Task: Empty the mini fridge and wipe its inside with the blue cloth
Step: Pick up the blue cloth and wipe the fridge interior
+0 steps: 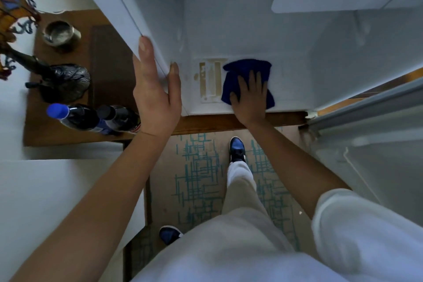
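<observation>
From the head camera, the wiping step is under way. The right hand is pressing flat, fingers spread, on the one folded dark blue cloth, which is lying on the floor of the white mini fridge near its front lip. That grip is not closing round the cloth; the palm is simply pinning it to the surface. The left hand is open too, fingers straight, bracing against the fridge's left front edge with the thumb reaching just inside the wall.

The cavity is looking empty: no items are showing on the floor or against the back, so the emptying part appears finished. Just left of the cloth, a rectangular yellowed stain patch is marking the fridge floor, touching or nearly touching the cloth's edge.

The next move, in my judgement, is calling for the right hand to be sliding the cloth leftwards over that stain with firm downward pressure, then working towards the back and the side walls, while the left hand is steadying the cabinet.

Counting: one cloth, one fridge with its white door swung open on the right, and two dark plastic bottles, one with a blue cap and one with a black cap, standing side by side on the brown wooden worktop left of the fridge. One round metal bowl and one dark lamp base are also sitting there.
</observation>
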### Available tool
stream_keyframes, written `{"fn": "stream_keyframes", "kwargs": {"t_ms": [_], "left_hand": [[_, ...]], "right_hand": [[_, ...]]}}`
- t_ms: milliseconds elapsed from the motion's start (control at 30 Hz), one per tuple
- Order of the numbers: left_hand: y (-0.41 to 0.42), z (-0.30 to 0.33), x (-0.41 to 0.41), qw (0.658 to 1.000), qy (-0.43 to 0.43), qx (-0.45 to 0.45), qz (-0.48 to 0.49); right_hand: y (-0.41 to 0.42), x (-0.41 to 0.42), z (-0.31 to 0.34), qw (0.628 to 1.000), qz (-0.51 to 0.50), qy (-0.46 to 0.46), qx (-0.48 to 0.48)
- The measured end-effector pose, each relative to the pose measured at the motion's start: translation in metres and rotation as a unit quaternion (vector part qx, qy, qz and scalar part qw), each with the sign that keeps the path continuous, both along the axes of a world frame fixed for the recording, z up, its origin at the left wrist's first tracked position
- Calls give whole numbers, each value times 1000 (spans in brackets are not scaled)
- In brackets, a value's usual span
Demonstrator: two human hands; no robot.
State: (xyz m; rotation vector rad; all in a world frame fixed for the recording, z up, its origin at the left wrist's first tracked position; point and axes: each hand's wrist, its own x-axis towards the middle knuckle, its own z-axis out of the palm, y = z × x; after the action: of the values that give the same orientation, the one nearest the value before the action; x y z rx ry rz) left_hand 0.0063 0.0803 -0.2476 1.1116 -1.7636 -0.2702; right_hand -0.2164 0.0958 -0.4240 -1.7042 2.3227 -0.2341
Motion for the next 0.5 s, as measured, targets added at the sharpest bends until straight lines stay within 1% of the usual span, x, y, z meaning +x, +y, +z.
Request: {"fn": "stream_keyframes", "kwargs": {"t_ms": [67,133,267,367,500], "left_hand": [[1,1,-2,1000,0,-7,-1],[2,0,-2,1000,3,-9,-4],[1,0,0,1000,-2,-10,-11],[0,-4,2,1000,3,-6,-4],[-1,-5,0,1000,7,15,2]], "right_hand": [[19,7,-1,1000,13,8,-10],[37,4,-3,1000,2,20,-17],[52,-25,-8,993,-99,60,-9],[37,-58,-7,986,-153,57,2],[-6,-77,-2,983,-174,46,26]]}}
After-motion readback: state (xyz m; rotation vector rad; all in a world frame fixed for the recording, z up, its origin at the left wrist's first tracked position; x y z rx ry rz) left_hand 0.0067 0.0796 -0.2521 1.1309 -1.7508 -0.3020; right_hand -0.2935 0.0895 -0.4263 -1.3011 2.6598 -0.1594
